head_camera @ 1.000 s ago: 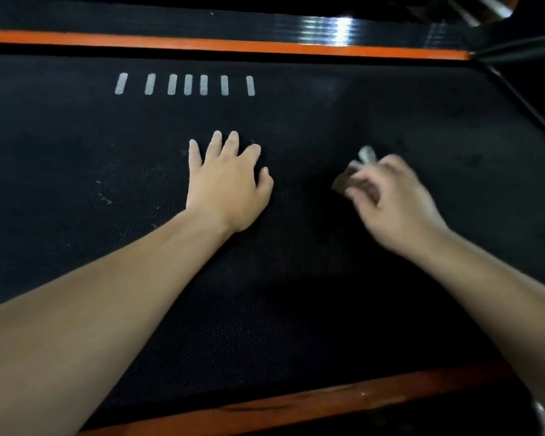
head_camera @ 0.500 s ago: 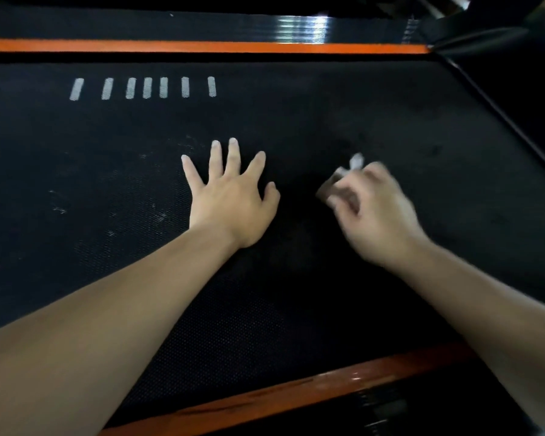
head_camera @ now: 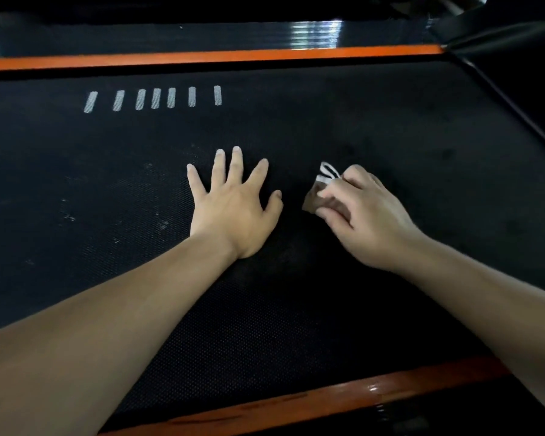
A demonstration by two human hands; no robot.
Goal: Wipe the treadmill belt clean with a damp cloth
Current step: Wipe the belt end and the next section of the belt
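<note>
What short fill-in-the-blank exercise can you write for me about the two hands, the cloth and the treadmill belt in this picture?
1. The right hand has a cloth in its grip, while the left hand holds ____.
2. The left hand lies flat on the treadmill belt with its fingers ____.
3. Beyond it, a row of ____ white marks is on the belt.
4. The strips along the near and far belt edges are ____.
Missing words: nothing; spread; seven; orange.
</note>
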